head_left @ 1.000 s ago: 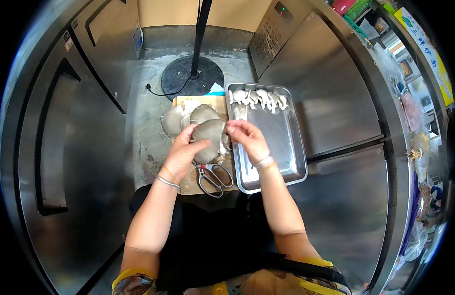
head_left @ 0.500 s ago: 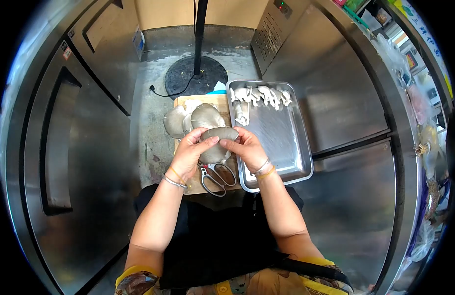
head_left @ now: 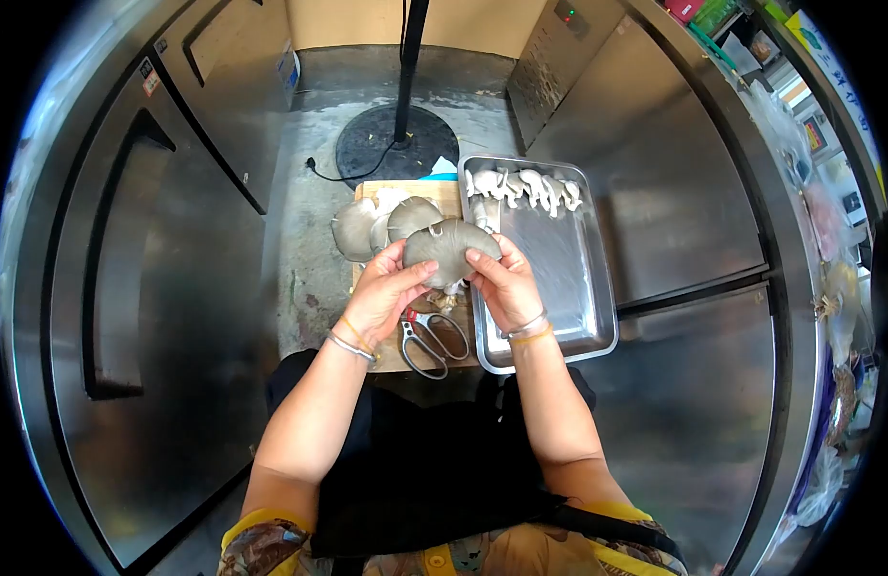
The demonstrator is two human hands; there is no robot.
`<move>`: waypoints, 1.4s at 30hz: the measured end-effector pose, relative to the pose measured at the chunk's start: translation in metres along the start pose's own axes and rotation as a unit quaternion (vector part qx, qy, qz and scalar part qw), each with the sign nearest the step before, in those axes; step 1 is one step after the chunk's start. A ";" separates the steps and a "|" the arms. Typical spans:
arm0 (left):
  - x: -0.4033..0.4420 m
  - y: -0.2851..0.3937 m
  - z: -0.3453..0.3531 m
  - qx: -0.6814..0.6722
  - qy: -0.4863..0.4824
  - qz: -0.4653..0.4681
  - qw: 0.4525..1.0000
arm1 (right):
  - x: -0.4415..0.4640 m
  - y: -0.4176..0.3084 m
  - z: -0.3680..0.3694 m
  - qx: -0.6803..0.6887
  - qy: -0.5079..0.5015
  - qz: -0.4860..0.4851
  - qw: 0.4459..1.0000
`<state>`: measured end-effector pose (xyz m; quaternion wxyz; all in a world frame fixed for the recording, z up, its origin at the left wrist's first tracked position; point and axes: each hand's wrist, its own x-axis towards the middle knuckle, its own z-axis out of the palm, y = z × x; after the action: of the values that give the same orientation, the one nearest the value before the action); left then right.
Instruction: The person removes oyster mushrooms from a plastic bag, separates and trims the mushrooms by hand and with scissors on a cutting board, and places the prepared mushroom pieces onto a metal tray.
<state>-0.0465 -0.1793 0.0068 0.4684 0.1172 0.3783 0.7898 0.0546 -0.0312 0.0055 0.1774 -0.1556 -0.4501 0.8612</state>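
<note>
A wide grey oyster mushroom cap (head_left: 451, 253) is held up between my two hands. My left hand (head_left: 394, 285) pinches its left edge, thumb on top. My right hand (head_left: 503, 283) grips the right edge the same way. Behind it, more large oyster mushrooms (head_left: 356, 230) lie on a wooden cutting board (head_left: 448, 196). Scissors (head_left: 432, 343) with grey handles rest on the near part of the board, their blades mostly hidden. To the right, torn mushroom strips (head_left: 532, 188) line the far end of a metal tray (head_left: 545, 278).
Steel cabinets stand close on the left (head_left: 175, 317) and right (head_left: 689, 192). A black pole on a round base (head_left: 362, 130) rises behind the board, with a cable and plug beside it. Plastic bags (head_left: 828, 278) hang at the far right.
The cap was seen nearly edge-on over another mushroom; now it is tilted so its broad top faces me, and raised a little. The view has shifted slightly.
</note>
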 end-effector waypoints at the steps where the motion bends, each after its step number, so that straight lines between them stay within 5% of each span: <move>1: 0.000 0.000 -0.001 0.000 0.001 0.001 1.000 | 0.000 0.001 0.000 -0.004 -0.002 0.007 1.000; 12: -0.002 0.002 0.003 0.012 0.038 0.007 0.999 | -0.004 -0.006 0.010 -0.014 0.004 0.030 0.999; 29: -0.005 0.006 0.000 0.091 0.002 -0.031 0.995 | -0.009 -0.010 0.012 -0.217 -0.095 0.026 0.971; 42: -0.004 0.002 -0.001 0.079 -0.007 -0.051 0.996 | -0.010 -0.012 0.012 -0.205 -0.117 0.027 0.971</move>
<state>-0.0462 -0.1834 0.0085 0.5000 0.1401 0.4418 0.7315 0.0604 -0.0382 0.0236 0.0648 -0.0990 -0.6307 0.7670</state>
